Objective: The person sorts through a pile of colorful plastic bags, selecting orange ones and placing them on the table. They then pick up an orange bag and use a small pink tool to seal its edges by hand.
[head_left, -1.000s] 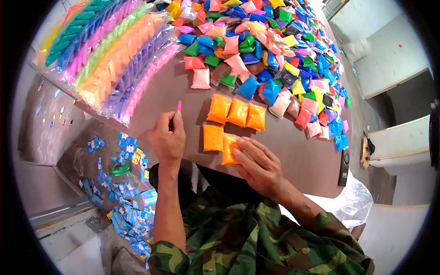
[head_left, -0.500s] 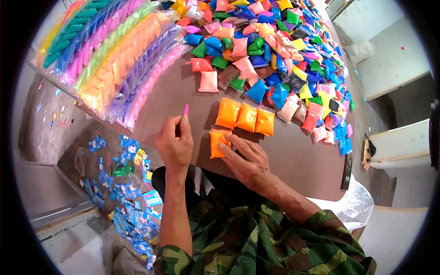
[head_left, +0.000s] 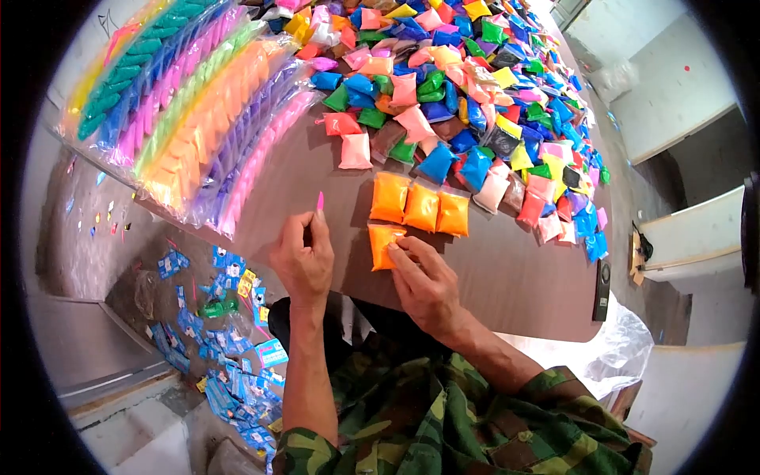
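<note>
My left hand [head_left: 304, 257] is closed above the table's near edge. Between its thumb and forefinger a small pink pointed piece [head_left: 321, 201] stands upright; its lower part is hidden. My right hand [head_left: 427, 283] pinches the right side of a small clear packet with bright orange filling [head_left: 383, 248], which lies on the table. Just beyond it, three more orange packets [head_left: 421, 207] lie side by side in a row.
A large heap of small colourful packets [head_left: 475, 103] covers the far and right table. Long clear bags of coloured pieces [head_left: 214, 111] lie at left. A black remote-like object [head_left: 602, 290] is at the right edge. Blue printed wrappers [head_left: 229, 380] litter the floor.
My right fingers have drawn together at the near orange packet's right side, where they lay spread over it before. My left hand keeps the pink piece. The view has shifted slightly.
</note>
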The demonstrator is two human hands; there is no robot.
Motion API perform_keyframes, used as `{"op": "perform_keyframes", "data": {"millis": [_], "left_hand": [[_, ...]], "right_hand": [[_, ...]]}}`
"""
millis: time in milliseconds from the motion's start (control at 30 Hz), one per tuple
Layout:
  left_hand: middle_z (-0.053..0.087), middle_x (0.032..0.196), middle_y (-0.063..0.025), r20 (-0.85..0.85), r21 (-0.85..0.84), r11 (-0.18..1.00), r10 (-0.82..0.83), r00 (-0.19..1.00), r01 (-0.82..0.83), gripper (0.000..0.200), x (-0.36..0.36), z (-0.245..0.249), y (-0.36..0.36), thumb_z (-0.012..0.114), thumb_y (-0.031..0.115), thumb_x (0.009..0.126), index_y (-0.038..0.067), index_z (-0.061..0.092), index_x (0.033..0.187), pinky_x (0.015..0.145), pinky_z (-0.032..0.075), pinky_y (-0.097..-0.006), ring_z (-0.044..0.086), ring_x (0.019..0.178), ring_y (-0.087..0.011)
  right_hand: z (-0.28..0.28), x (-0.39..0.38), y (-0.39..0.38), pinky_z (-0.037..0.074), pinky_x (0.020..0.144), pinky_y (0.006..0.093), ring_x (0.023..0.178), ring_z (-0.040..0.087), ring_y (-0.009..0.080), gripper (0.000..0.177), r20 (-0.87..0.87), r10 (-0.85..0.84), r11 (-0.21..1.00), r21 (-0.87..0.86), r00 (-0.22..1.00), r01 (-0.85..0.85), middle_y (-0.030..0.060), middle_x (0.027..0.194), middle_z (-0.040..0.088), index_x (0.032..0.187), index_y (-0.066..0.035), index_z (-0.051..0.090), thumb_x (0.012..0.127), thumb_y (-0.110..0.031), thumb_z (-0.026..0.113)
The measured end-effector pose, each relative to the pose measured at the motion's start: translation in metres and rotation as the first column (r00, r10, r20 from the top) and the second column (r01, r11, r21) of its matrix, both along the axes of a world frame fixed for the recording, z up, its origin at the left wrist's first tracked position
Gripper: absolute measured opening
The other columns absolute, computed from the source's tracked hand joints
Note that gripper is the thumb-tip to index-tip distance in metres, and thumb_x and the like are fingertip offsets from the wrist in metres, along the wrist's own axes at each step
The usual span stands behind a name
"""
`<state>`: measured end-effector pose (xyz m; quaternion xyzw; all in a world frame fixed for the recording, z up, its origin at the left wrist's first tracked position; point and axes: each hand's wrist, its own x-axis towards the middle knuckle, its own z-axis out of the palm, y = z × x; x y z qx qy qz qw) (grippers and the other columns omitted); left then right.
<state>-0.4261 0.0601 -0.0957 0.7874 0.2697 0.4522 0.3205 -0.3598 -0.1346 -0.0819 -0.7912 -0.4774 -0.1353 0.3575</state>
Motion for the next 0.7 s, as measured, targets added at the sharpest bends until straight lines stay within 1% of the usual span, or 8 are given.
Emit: {"op": "perform_keyframes", "data": {"millis": [33, 133, 233, 333, 400, 500, 633, 700], "left_hand": [[0.069, 0.076, -0.0129, -0.005, 0.002, 1.000, 0.005, 1.000, -0.005, 0.013, 0.000, 0.001, 0.000, 0.075, 0.010, 0.096, 0.002, 0.066, 0.091, 0.057, 0.052, -0.0373, 0.068, 0.062, -0.0280], [0.072, 0.077, -0.0106, -0.034, -0.029, 1.000, 0.009, 0.999, -0.010, 0.018, -0.001, 0.001, 0.001, 0.074, 0.018, 0.099, 0.001, 0.070, 0.093, 0.063, 0.056, -0.0333, 0.071, 0.068, -0.0180], [0.073, 0.077, -0.0111, -0.030, -0.019, 0.999, 0.033, 0.999, -0.033, 0.018, 0.000, -0.001, 0.000, 0.074, 0.018, 0.099, 0.001, 0.070, 0.093, 0.063, 0.056, -0.0336, 0.071, 0.068, -0.0193], [0.071, 0.078, -0.0140, -0.022, 0.038, 0.999, 0.035, 0.999, -0.034, 0.011, 0.000, 0.001, 0.001, 0.076, 0.010, 0.095, 0.003, 0.068, 0.092, 0.058, 0.055, -0.0377, 0.071, 0.065, -0.0289], [0.071, 0.079, -0.0142, -0.017, 0.034, 0.999, 0.033, 0.999, -0.033, 0.011, 0.000, 0.001, 0.001, 0.076, 0.010, 0.095, 0.003, 0.068, 0.092, 0.058, 0.055, -0.0379, 0.071, 0.065, -0.0294], [0.071, 0.078, -0.0143, -0.006, 0.010, 1.000, 0.024, 1.000, -0.024, 0.011, 0.000, 0.000, 0.001, 0.076, 0.011, 0.095, 0.003, 0.068, 0.092, 0.059, 0.055, -0.0379, 0.071, 0.065, -0.0298], [0.071, 0.077, -0.0142, 0.024, 0.004, 1.000, 0.016, 1.000, -0.016, 0.011, 0.000, -0.001, 0.001, 0.077, 0.011, 0.095, 0.004, 0.068, 0.092, 0.058, 0.055, -0.0375, 0.070, 0.064, -0.0295], [0.071, 0.077, -0.0137, 0.013, -0.022, 1.000, 0.015, 1.000, -0.015, 0.011, 0.000, -0.001, 0.000, 0.076, 0.011, 0.095, 0.004, 0.068, 0.092, 0.058, 0.055, -0.0378, 0.070, 0.064, -0.0296]], "right_hand": [[0.001, -0.001, 0.000, 0.063, 0.084, 0.0370, 0.104, 0.072, 0.0325, 0.032, -0.003, -0.008, 1.000, 0.005, 1.000, 0.008, 0.0200, 0.123, 0.067, 0.121, 0.002, 0.071, 0.089, 0.003, 0.074], [0.004, -0.002, 0.001, 0.062, 0.083, 0.0367, 0.101, 0.072, 0.0320, 0.030, -0.017, -0.024, 1.000, 0.012, 1.000, 0.024, 0.0194, 0.122, 0.066, 0.119, 0.002, 0.071, 0.089, 0.001, 0.075], [0.004, -0.006, 0.007, 0.062, 0.083, 0.0363, 0.101, 0.071, 0.0311, 0.030, -0.055, -0.026, 1.000, 0.000, 0.998, 0.026, 0.0185, 0.123, 0.065, 0.118, 0.001, 0.071, 0.088, -0.002, 0.077], [0.009, -0.009, 0.008, 0.062, 0.083, 0.0359, 0.101, 0.071, 0.0301, 0.032, -0.100, -0.025, 1.000, -0.016, 0.995, 0.024, 0.0171, 0.125, 0.063, 0.117, 0.000, 0.071, 0.087, -0.006, 0.081], [0.010, -0.007, 0.006, 0.062, 0.084, 0.0358, 0.102, 0.070, 0.0294, 0.033, -0.101, -0.013, 1.000, -0.016, 0.995, 0.012, 0.0162, 0.126, 0.062, 0.117, 0.000, 0.072, 0.086, -0.007, 0.083], [0.015, -0.001, 0.007, 0.062, 0.085, 0.0360, 0.101, 0.070, 0.0291, 0.031, 0.057, 0.008, 1.000, -0.006, 0.998, -0.008, 0.0146, 0.124, 0.064, 0.115, -0.001, 0.072, 0.086, -0.007, 0.083], [0.014, 0.003, 0.009, 0.061, 0.085, 0.0369, 0.101, 0.069, 0.0288, 0.027, 0.047, 0.017, 1.000, 0.005, 0.999, -0.017, 0.0132, 0.117, 0.067, 0.111, -0.001, 0.073, 0.085, -0.006, 0.083], [0.015, 0.003, 0.012, 0.060, 0.084, 0.0373, 0.100, 0.069, 0.0286, 0.026, 0.057, 0.021, 1.000, -0.006, 0.998, -0.021, 0.0122, 0.113, 0.068, 0.108, -0.002, 0.074, 0.085, -0.006, 0.083]]}}
